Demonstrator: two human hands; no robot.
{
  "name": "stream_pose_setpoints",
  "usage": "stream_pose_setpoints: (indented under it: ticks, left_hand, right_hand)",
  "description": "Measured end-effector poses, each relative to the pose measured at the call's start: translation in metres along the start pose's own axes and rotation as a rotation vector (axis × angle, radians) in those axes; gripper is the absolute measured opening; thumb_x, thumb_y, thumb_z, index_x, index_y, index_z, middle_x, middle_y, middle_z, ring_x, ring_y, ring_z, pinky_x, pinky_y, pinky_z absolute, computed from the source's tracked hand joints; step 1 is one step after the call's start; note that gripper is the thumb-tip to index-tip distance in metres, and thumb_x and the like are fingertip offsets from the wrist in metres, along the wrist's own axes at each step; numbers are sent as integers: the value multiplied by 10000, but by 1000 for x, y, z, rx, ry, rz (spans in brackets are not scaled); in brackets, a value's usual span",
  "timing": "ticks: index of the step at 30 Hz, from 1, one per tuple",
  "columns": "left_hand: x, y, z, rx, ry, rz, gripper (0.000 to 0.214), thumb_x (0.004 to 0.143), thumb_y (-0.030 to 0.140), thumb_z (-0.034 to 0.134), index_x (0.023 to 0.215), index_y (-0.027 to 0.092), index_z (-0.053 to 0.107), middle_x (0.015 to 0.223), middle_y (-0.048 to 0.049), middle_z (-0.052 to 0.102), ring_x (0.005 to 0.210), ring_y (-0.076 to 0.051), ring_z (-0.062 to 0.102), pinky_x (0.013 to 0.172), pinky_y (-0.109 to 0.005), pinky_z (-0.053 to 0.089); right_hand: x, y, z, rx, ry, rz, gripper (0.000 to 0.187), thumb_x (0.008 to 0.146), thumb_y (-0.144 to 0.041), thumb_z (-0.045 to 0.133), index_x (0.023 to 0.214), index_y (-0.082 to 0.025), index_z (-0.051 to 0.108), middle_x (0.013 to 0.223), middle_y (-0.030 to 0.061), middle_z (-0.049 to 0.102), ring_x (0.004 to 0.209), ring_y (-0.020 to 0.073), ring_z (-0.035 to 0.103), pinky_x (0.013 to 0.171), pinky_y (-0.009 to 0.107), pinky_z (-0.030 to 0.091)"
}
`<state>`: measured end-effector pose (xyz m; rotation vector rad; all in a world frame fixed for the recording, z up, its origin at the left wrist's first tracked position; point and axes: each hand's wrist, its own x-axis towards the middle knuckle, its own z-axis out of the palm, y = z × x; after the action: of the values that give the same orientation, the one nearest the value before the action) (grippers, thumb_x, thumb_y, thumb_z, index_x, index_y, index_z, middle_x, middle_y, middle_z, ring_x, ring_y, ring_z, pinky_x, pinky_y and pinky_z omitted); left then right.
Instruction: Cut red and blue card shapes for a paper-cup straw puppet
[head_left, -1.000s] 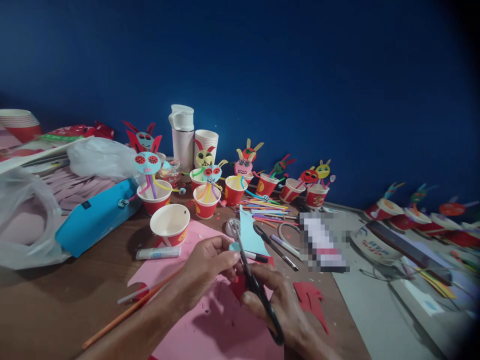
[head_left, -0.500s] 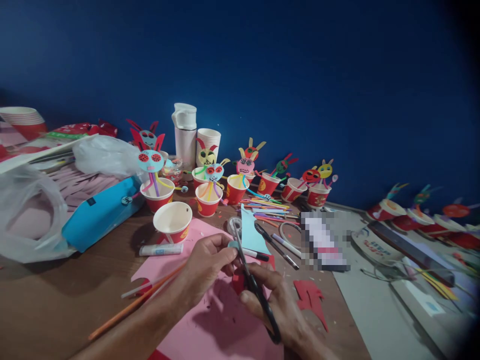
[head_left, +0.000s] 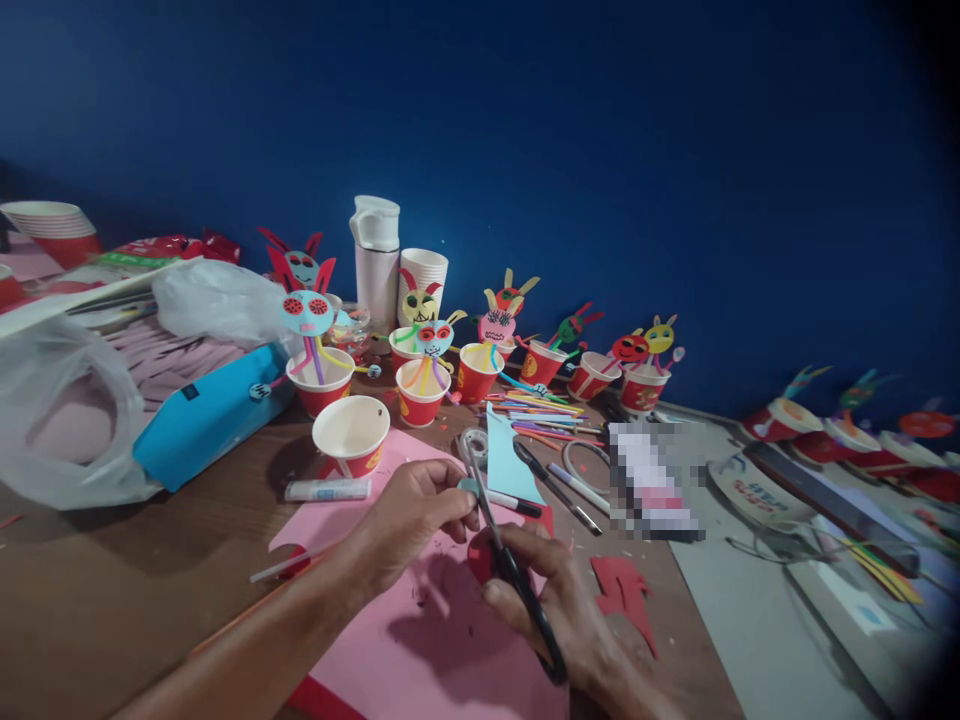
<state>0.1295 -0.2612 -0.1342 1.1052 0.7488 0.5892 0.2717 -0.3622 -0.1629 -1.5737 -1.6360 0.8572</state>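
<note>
Between the thumb and fingertips of my left hand (head_left: 420,510) is a small light-blue paper piece (head_left: 468,485), mostly covered by the fingers. My right hand (head_left: 551,590) grips a pair of scissors (head_left: 517,575) by its black handles, with the blades pointing up and away, right at the blue piece. Whether the blades touch the paper I cannot tell. Under both hands lies a pink sheet (head_left: 450,650) with small dark scraps on it. A red paper offcut (head_left: 624,595) rests to the right of my right hand.
An empty paper cup (head_left: 351,430) and a glue stick (head_left: 328,490) are left of centre. Behind them stand several red cups with paper-faced figures (head_left: 424,395) and a white flask (head_left: 377,265). A blue folder (head_left: 210,415) lies left; pens (head_left: 555,485) and a pixelated object (head_left: 651,480) lie right.
The view has shifted slightly, so the cups and flask sit a little further right and higher. Both hands keep nearly the same pose around the blue piece and scissors.
</note>
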Motion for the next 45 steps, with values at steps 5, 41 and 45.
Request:
stream_pose_setpoints:
  ticks: [5,41,45]
  left_hand:
    - [-1,5,-4,41,-27,-15,30,605,149,545,600,121,537,518,-7,575,489,-99,502,522,-237,408]
    - [-1,9,-19,178,-168,-64,52,618,131,532,589,133,575,494,10,558,482,-92,489,517,-219,385]
    - [-1,9,-20,159,-196,-59,88,666,196,548,660,120,590,570,-14,584,513,-102,510,548,-238,406]
  right_hand:
    - [1,-3,0,-55,-13,-3,168,733,-335,558,779,-175,576,650,-21,506,602,121,417,558,214,338]
    - [1,-8,-3,-206,-1,-11,232,678,-296,621,890,-202,630,688,-7,595,632,155,478,614,249,360]
    - [3,-9,-3,-177,1,-18,213,691,-288,603,882,-196,625,642,-15,563,606,147,461,588,243,355]
